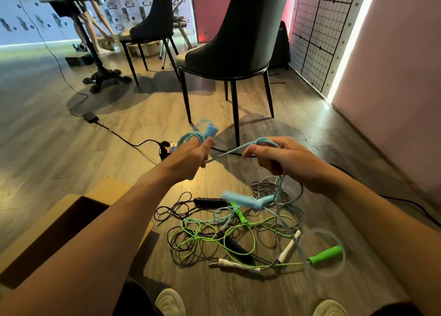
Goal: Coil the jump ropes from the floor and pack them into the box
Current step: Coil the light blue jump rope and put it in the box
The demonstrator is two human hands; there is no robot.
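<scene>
My left hand grips one light-blue handle of the blue jump rope, with several loops of blue cord coiled around it. My right hand holds the blue cord, which runs taut between both hands. The rope's other blue handle dangles blurred below my right hand. On the floor lies a tangle of ropes: a green rope with green handles, a black-handled rope and a white-handled one. An open cardboard box sits under my left forearm.
Two dark chairs stand just beyond my hands. A power strip and black cables cross the wooden floor to a table base at the left. A pink wall runs along the right. My white shoes show at the bottom.
</scene>
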